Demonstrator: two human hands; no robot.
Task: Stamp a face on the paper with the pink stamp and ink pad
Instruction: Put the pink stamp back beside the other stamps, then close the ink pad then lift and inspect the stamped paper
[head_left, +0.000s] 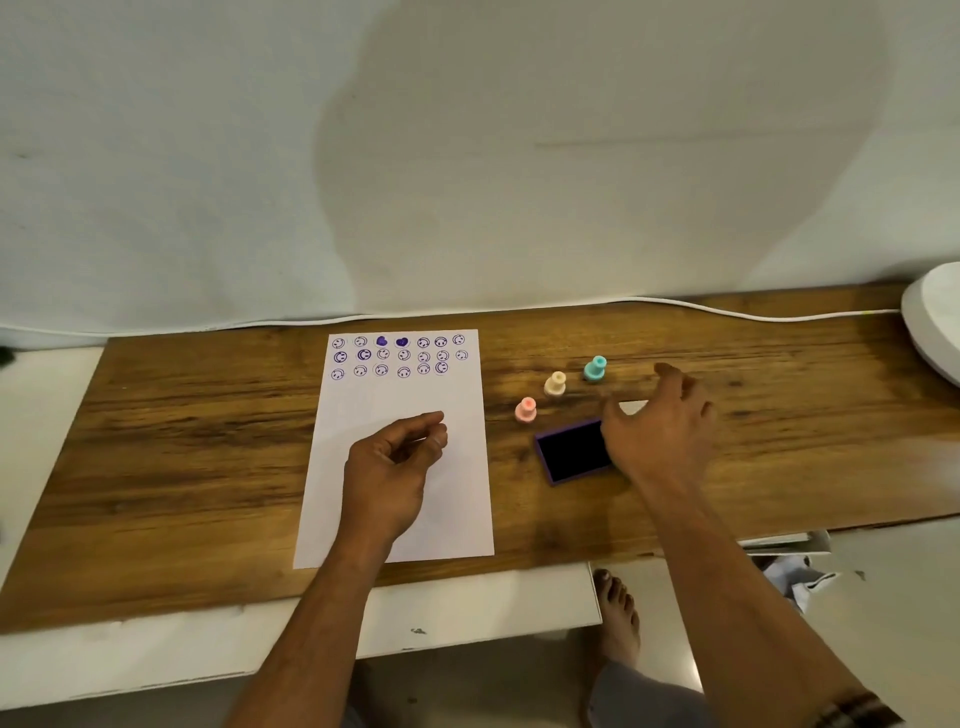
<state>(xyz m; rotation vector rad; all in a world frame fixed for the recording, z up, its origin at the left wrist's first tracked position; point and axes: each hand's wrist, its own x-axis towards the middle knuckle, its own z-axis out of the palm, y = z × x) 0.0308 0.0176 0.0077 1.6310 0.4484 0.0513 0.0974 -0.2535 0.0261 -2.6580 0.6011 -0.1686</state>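
A white sheet of paper lies on the wooden board, its top rows filled with purple stamped faces and two hearts. My left hand rests over the paper's blank middle, fingers loosely curled, holding nothing. The pink stamp stands upright just right of the paper. The open purple ink pad lies below it. My right hand hovers at the pad's right edge, fingers spread and empty, covering its right end.
A cream stamp and a teal stamp stand in a diagonal line beyond the pink one. A white cable runs along the wooden board's far edge to a white object at far right. A bare foot shows below.
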